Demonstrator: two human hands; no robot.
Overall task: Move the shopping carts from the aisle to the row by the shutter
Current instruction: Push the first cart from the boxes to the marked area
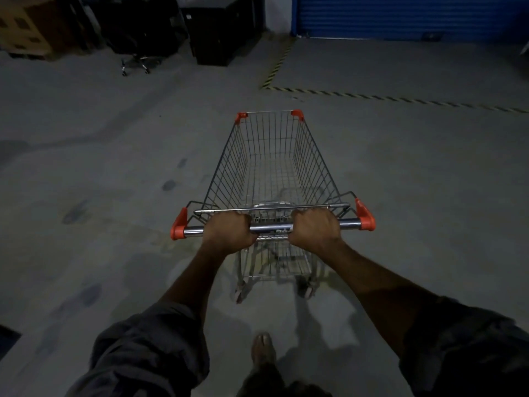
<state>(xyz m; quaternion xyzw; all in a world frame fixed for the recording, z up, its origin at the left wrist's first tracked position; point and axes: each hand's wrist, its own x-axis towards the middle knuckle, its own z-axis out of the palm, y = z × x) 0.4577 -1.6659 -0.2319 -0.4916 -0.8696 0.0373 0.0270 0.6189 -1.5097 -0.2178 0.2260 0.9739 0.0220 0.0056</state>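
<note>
I have both hands on the cart. My left hand (pixel 229 229) is curled tight round the steel handle bar (pixel 269 227) left of its middle. My right hand (pixel 315 227) grips the same bar right of its middle, knuckles up, with a short stretch of bare bar between the two.

The shopping cart (pixel 232 167) stands on the concrete floor (pixel 114 156) straight ahead of me, out in the open middle of it. Its wire basket is empty and it has orange caps at the top corners. The rear wheels (pixel 242 293) under the basket look blurred. My foot (pixel 262 351) shows on the floor just behind the cart, and my rolled grey sleeves (pixel 148 348) are at the near edge.

The blue shutter (pixel 400 15) runs along the far edge of the floor, ahead and to the right, well apart from the cart's front. Between the two, a line of yellow-and-black tape (pixel 372 96) lies flat on the floor. It turns a corner just ahead of the cart and runs up toward the shutter's left end.

Toward the far left corner of the floor, off the cart's line, stand cardboard boxes (pixel 25 27), an office chair (pixel 137 60) on castors and a black cabinet (pixel 223 30). The cabinet stands nearest the shutter's left end.
</note>
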